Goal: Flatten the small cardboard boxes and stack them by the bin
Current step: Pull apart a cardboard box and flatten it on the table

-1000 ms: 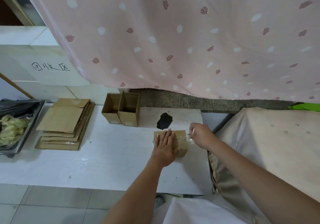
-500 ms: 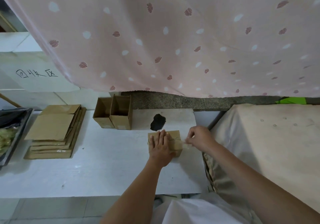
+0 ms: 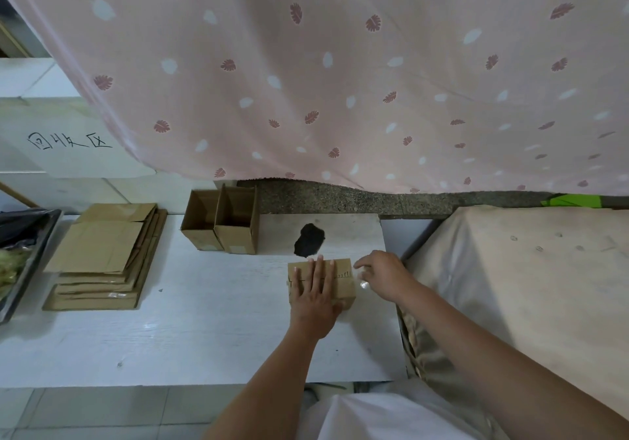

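My left hand point(image 3: 315, 298) still presses flat on the sealed box point(image 3: 342, 281) on the tabletop point(image 3: 204, 330); my right hand point(image 3: 383, 274) has pulled clear, pinching clear tape point(image 3: 363, 284) — seam likely freed for flattening.

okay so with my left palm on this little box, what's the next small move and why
Probably keep peeling the clear tape strip rightward off the small sealed brown cardboard box. The left hand lies flat on top, steadying it; the right hand pinches tape at its right edge, and the flaps look closed.
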Demonstrator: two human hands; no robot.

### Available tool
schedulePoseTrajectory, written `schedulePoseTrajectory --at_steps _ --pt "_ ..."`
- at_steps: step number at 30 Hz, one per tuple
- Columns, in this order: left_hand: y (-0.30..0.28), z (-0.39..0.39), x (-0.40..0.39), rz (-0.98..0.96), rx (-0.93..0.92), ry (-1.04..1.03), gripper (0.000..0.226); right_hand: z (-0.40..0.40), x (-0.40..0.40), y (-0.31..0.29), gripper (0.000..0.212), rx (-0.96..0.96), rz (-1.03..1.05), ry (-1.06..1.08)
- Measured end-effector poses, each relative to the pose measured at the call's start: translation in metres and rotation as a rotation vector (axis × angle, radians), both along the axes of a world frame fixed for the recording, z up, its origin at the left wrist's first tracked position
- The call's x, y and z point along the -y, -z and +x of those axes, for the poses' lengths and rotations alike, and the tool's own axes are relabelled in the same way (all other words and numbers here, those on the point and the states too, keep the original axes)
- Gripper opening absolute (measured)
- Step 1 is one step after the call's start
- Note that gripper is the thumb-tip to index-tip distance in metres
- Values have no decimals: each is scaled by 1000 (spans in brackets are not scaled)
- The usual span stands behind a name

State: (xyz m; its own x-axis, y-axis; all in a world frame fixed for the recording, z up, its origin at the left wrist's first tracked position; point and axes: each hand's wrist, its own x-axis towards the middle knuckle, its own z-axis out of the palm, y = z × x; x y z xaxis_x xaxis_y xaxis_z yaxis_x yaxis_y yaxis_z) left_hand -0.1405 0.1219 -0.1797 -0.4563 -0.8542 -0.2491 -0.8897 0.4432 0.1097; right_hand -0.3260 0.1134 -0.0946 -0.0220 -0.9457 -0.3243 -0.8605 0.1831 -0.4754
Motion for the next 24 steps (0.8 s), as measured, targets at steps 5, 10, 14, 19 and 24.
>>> schedulePoseTrajectory --at_steps 5,10,14,19,24 --pt "-5 -22 -3 91 -35 23 94 3 1 -3 23 117 15 63" --pt "-13 -26 1 119 38 -5 98 -4 4 -4 27 124 32 74" --pt "-23 -21 17 116 -33 -90 102 -20 0 -3 35 184 19 193" --pt "-28 -4 33 135 -325 -234 96 -33 -5 -7 33 172 -116 230" --pt "-31 2 40 103 -517 -207 108 -35 1 -17 39 333 -142 278"
